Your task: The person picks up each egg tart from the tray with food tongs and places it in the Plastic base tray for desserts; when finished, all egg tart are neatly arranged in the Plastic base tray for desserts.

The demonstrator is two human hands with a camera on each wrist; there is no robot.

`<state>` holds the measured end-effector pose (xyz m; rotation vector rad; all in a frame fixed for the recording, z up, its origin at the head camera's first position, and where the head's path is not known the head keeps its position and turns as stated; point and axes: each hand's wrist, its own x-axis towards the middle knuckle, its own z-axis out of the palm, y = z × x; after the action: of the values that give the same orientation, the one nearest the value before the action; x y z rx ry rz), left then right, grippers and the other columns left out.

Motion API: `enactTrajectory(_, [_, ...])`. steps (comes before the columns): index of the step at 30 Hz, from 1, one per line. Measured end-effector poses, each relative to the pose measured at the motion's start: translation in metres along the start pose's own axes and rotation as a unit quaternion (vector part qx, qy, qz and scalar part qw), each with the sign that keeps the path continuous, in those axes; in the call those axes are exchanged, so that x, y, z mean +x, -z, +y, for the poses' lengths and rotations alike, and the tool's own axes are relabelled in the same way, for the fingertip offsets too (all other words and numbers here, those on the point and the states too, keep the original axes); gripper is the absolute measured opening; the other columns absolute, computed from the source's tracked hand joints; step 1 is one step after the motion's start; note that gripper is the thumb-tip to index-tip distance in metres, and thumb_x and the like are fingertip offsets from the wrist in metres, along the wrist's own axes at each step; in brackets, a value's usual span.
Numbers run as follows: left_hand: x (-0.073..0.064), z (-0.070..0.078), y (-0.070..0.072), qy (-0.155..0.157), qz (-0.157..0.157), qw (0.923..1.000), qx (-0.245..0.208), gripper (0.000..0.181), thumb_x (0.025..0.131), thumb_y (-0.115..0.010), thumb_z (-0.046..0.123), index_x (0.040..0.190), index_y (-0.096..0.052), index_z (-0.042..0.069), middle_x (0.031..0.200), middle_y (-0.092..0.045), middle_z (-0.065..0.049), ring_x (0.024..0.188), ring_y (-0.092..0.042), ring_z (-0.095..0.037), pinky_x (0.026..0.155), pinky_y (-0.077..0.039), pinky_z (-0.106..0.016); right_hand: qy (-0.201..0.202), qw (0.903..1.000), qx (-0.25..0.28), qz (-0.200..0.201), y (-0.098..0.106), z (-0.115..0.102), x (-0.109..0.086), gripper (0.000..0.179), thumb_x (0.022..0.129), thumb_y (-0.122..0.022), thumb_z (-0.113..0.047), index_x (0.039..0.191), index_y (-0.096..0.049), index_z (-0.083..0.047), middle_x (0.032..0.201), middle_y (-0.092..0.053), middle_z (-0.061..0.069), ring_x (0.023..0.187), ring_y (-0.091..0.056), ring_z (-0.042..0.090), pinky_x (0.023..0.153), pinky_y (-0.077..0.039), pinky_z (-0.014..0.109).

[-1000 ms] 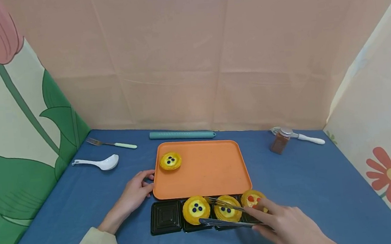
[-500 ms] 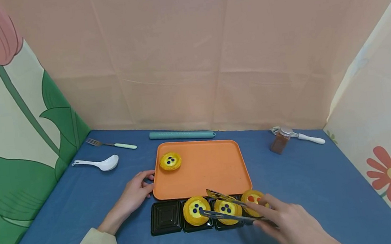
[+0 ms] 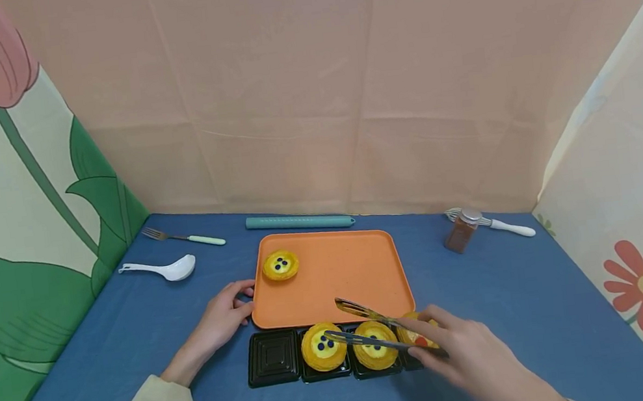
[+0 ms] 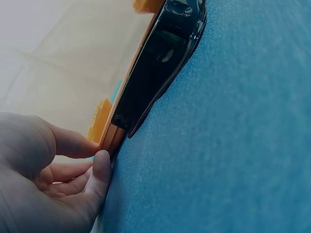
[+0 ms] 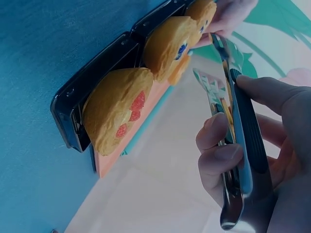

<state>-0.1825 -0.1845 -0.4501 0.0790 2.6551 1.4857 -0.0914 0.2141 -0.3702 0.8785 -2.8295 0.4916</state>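
Note:
My right hand (image 3: 469, 348) grips a pair of metal tongs (image 5: 250, 145), thumb on one arm and fingers round the other. The tongs' tips stand apart, above the tarts and the tray's near edge. A black four-part container holds two blueberry tarts (image 3: 323, 347) (image 3: 374, 345) and, at its right end, a tart with red fruit (image 5: 116, 109), partly hidden by my hand in the head view. Its leftmost compartment (image 3: 273, 357) is bare. My left hand (image 3: 228, 311) pinches the left edge of the orange tray (image 3: 335, 277) between thumb and forefinger. Another blueberry tart (image 3: 280, 265) sits on the tray's far left.
A fork (image 3: 184, 236) and a white spoon (image 3: 164, 268) lie at the far left. Behind the tray is a teal rolling pin-like bar (image 3: 300, 221). A jar of brown contents (image 3: 461, 233) and a whisk (image 3: 509, 228) are at the far right.
The tongs in my right hand have risen and swung slightly away from me, off the middle blueberry tart, their tips further apart at first. My left hand and the tray stay put.

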Motion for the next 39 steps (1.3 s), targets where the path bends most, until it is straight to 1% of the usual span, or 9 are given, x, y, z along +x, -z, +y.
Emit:
enactTrajectory(3, [0.000, 0.000, 0.000, 0.001, 0.001, 1.0000, -0.002, 0.046, 0.097, -0.060, 0.005, 0.141, -0.051, -0.005, 0.118, -0.054, -0.015, 0.082, -0.059, -0.020, 0.064, -0.054, -0.029, 0.007, 0.9999, 0.013, -0.003, -0.001, 0.003, 0.005, 0.040, 0.089, -0.079, -0.025, 0.127, -0.071, -0.021, 0.103, -0.058, -0.009, 0.057, -0.042, -0.005, 0.047, -0.039, 0.017])
enactTrajectory(7, [0.000, -0.001, 0.000, 0.002, 0.000, 1.0000, -0.005, 0.047, 0.097, -0.059, 0.005, 0.142, -0.051, -0.003, 0.119, -0.055, -0.015, 0.082, -0.060, -0.019, 0.065, -0.055, -0.030, 0.017, 0.9993, 0.030, -0.015, -0.001, 0.006, 0.015, 0.040, 0.093, -0.075, -0.023, 0.132, -0.068, -0.020, 0.106, -0.059, -0.007, 0.062, -0.044, -0.004, 0.050, -0.041, 0.018])
enactTrajectory(10, [0.000, -0.002, 0.000, -0.001, -0.003, 1.0000, -0.004, 0.048, 0.097, -0.059, 0.006, 0.143, -0.050, -0.004, 0.121, -0.055, -0.015, 0.082, -0.061, -0.018, 0.065, -0.055, -0.030, 0.027, 0.9990, 0.031, -0.016, -0.001, 0.007, 0.023, 0.041, 0.093, -0.075, -0.021, 0.133, -0.067, -0.018, 0.105, -0.059, -0.004, 0.059, -0.043, -0.003, 0.048, -0.040, 0.018])
enactTrajectory(14, [-0.001, -0.002, 0.001, -0.003, -0.003, 1.0000, -0.006, 0.047, 0.097, -0.058, 0.006, 0.143, -0.050, -0.004, 0.121, -0.055, -0.016, 0.082, -0.061, -0.019, 0.065, -0.054, -0.031, 0.026, 0.9992, 0.020, -0.022, -0.001, 0.006, 0.037, 0.042, 0.093, -0.075, -0.020, 0.133, -0.067, -0.017, 0.103, -0.059, -0.002, 0.058, -0.042, -0.001, 0.046, -0.039, 0.019])
enactTrajectory(19, [0.000, -0.003, 0.000, -0.003, -0.001, 1.0000, -0.003, 0.047, 0.097, -0.059, 0.006, 0.143, -0.050, -0.004, 0.120, -0.055, -0.016, 0.082, -0.061, -0.018, 0.065, -0.055, -0.030, 0.017, 0.9988, 0.013, -0.045, -0.003, 0.008, 0.054, 0.040, 0.093, -0.075, -0.021, 0.132, -0.068, -0.016, 0.101, -0.059, 0.000, 0.055, -0.043, 0.000, 0.044, -0.040, 0.021])
enactTrajectory(23, [0.001, -0.004, 0.000, -0.003, 0.000, 1.0000, -0.001, 0.047, 0.097, -0.059, 0.005, 0.142, -0.051, -0.004, 0.120, -0.055, -0.015, 0.082, -0.060, -0.018, 0.065, -0.055, -0.030, 0.022, 0.9987, 0.008, -0.045, -0.007, 0.012, 0.066, 0.040, 0.092, -0.076, -0.021, 0.131, -0.069, -0.016, 0.098, -0.059, 0.001, 0.058, -0.043, 0.002, 0.045, -0.041, 0.021])
enactTrajectory(31, [0.001, -0.004, 0.000, -0.002, -0.001, 1.0000, -0.001, 0.046, 0.097, -0.058, 0.005, 0.142, -0.050, -0.004, 0.119, -0.055, -0.015, 0.082, -0.060, -0.019, 0.065, -0.055, -0.029, 0.052, 0.9974, -0.004, -0.049, -0.017, 0.021, 0.087, 0.040, 0.095, -0.072, -0.024, 0.133, -0.067, -0.014, 0.095, -0.057, 0.001, 0.060, -0.043, 0.005, 0.047, -0.040, 0.022])
enactTrajectory(36, [0.001, -0.004, 0.000, -0.003, -0.003, 1.0000, -0.002, 0.046, 0.097, -0.058, 0.005, 0.142, -0.050, -0.004, 0.119, -0.055, -0.014, 0.082, -0.060, -0.019, 0.065, -0.055, -0.030, 0.048, 0.9975, -0.012, -0.051, -0.022, 0.024, 0.098, 0.040, 0.096, -0.072, -0.025, 0.133, -0.068, -0.012, 0.095, -0.058, 0.004, 0.060, -0.043, 0.006, 0.046, -0.039, 0.022])
enactTrajectory(39, [0.001, -0.004, 0.000, -0.003, -0.003, 1.0000, -0.001, 0.046, 0.097, -0.058, 0.005, 0.142, -0.050, -0.004, 0.119, -0.054, -0.014, 0.081, -0.060, -0.019, 0.065, -0.055, -0.030, 0.044, 0.9974, -0.017, -0.054, -0.024, 0.025, 0.104, 0.040, 0.095, -0.073, -0.026, 0.132, -0.068, -0.012, 0.093, -0.057, 0.002, 0.059, -0.043, 0.007, 0.047, -0.039, 0.022])
